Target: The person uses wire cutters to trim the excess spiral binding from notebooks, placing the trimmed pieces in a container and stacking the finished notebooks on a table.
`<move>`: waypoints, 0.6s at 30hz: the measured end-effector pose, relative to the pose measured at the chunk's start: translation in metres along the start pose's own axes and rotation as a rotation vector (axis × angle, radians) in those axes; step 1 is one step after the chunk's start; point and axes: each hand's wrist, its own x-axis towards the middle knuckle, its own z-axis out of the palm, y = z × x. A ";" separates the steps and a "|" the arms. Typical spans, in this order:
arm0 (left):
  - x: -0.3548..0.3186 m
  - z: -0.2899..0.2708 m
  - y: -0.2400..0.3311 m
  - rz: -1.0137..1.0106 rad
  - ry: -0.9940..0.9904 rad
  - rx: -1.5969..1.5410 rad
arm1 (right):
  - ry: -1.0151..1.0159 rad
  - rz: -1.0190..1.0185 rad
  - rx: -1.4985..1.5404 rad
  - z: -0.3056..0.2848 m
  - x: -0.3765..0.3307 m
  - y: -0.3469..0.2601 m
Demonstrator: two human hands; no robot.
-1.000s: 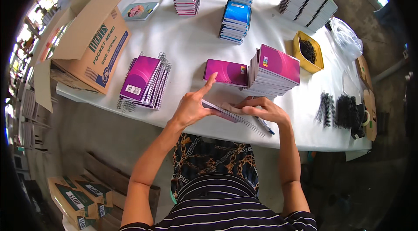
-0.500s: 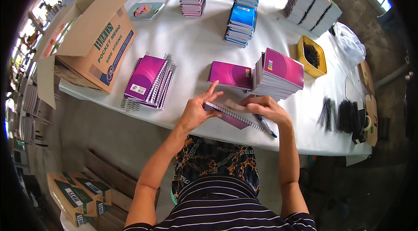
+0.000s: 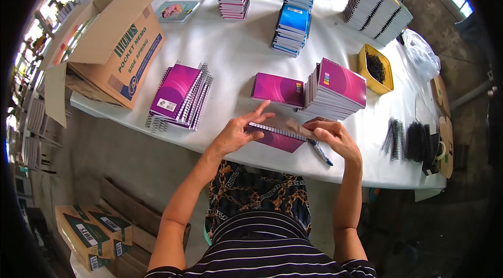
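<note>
Head view: the left hand [image 3: 237,134] pinches the left end of a purple notebook [image 3: 277,140] between thumb and fingers, near the front edge of the white table [image 3: 236,50]. The right hand [image 3: 335,137] is at the other end of its coiled spine; its fingers are blurred, so I cannot tell whether they grip. A blue tool [image 3: 321,155] sits just below that hand. Beyond lie a flat purple notebook pile [image 3: 277,89] and a taller stack [image 3: 341,84].
</note>
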 end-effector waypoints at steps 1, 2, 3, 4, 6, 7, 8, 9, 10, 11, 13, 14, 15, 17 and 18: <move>-0.001 -0.001 -0.003 0.015 -0.019 0.009 | 0.011 -0.021 0.063 -0.001 0.000 0.005; 0.000 -0.001 -0.003 0.029 -0.042 0.016 | -0.015 -0.041 0.043 0.000 0.001 0.004; -0.002 0.000 -0.003 0.022 -0.049 0.022 | -0.041 -0.061 0.022 0.000 0.005 0.000; -0.003 0.000 -0.002 0.015 -0.056 0.029 | -0.069 -0.081 0.002 0.002 0.009 -0.003; -0.006 0.002 -0.001 -0.029 -0.022 0.008 | -0.160 -0.139 -0.006 0.008 0.020 -0.003; -0.007 0.003 -0.001 -0.051 -0.006 -0.002 | -0.206 -0.168 -0.011 0.011 0.026 -0.001; -0.009 0.003 -0.002 -0.043 0.004 -0.047 | -0.207 -0.155 -0.047 0.014 0.032 0.000; -0.009 0.003 -0.006 -0.035 0.013 -0.092 | -0.207 -0.142 -0.083 0.018 0.037 0.001; -0.010 0.003 -0.008 -0.026 0.021 -0.137 | -0.205 -0.129 -0.119 0.019 0.040 0.001; -0.011 0.004 -0.009 0.020 0.028 -0.123 | -0.258 -0.059 -0.111 0.016 0.040 -0.001; -0.010 0.005 -0.011 0.078 0.016 -0.094 | -0.205 -0.096 -0.104 0.008 0.028 -0.009; -0.008 0.006 -0.012 0.091 -0.006 -0.083 | -0.174 -0.110 -0.098 0.003 0.018 -0.009; -0.008 0.002 -0.011 0.072 -0.040 -0.071 | -0.101 -0.138 -0.167 -0.003 0.007 -0.007; -0.010 -0.002 -0.009 0.014 -0.091 -0.086 | -0.006 -0.093 -0.215 -0.022 -0.024 -0.012; -0.013 -0.005 -0.006 -0.024 -0.111 -0.110 | 0.056 -0.021 -0.273 -0.034 -0.039 -0.005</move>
